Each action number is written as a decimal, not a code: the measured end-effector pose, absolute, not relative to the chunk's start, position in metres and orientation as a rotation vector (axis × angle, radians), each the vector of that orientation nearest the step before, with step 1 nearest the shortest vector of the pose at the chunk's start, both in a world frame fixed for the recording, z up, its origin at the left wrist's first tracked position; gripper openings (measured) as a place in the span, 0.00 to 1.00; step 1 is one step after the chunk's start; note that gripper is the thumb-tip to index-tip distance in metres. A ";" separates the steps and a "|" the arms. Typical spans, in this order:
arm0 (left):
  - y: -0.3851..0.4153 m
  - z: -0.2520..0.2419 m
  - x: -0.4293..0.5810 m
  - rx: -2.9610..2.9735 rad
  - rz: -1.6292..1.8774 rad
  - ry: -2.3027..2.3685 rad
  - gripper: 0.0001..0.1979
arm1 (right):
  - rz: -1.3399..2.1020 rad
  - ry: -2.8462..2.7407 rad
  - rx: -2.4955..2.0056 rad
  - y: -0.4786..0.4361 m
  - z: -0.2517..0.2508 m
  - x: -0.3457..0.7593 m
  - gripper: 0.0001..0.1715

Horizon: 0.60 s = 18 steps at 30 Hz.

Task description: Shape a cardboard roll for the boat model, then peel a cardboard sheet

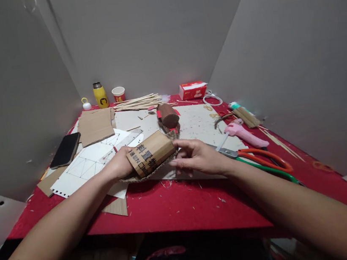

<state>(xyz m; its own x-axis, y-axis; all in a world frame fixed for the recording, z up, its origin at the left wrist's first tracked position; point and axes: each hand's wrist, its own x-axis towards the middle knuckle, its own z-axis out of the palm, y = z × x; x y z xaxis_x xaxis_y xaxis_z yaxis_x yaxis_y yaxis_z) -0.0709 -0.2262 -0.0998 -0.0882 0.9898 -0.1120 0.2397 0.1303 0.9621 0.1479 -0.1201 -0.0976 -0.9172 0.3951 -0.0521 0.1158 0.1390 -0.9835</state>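
A bent piece of brown corrugated cardboard (154, 149) with black printed characters is held above the near part of the table. My left hand (121, 164) grips its left end, the fingers partly hidden behind it. At the right end, the fingers and thumb of my right hand (200, 155) close on the edge. Just beyond stands a brown rounded cardboard form (169, 115) with red patches. Scissors (260, 159) with orange and green handles lie beside my right forearm. Under my left wrist are white sheets with line drawings (85, 167).
At the left lie flat cardboard (95, 126) and a black phone (65, 150). A yellow bottle (100, 96), a paper cup (119, 94), wooden sticks (138, 103) and a red tissue pack (193, 90) line the back. On the right are a pink glue gun (247, 134) and bundled sticks (245, 114).
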 end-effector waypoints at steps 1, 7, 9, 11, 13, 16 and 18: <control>-0.226 -0.101 -0.072 1.259 1.034 1.506 0.04 | 1.887 -2.201 -0.509 -0.121 -0.098 0.148 0.25; -0.227 -0.106 -0.074 1.275 0.995 1.512 0.05 | 1.974 -2.221 -0.593 -0.126 -0.100 0.145 0.21; -0.228 -0.106 -0.073 1.282 0.988 1.516 0.05 | 1.989 -2.218 -0.619 -0.127 -0.098 0.144 0.20; -0.229 -0.107 -0.073 1.292 0.983 1.518 0.05 | 1.993 -2.232 -0.645 -0.128 -0.096 0.144 0.19; -0.230 -0.107 -0.072 1.301 0.984 1.513 0.05 | 1.988 -2.245 -0.668 -0.128 -0.095 0.144 0.18; -0.231 -0.108 -0.071 1.304 0.984 1.501 0.07 | 1.994 -2.260 -0.676 -0.129 -0.095 0.144 0.17; -0.232 -0.108 -0.071 1.301 0.987 1.506 0.08 | 2.009 -2.264 -0.674 -0.130 -0.097 0.144 0.19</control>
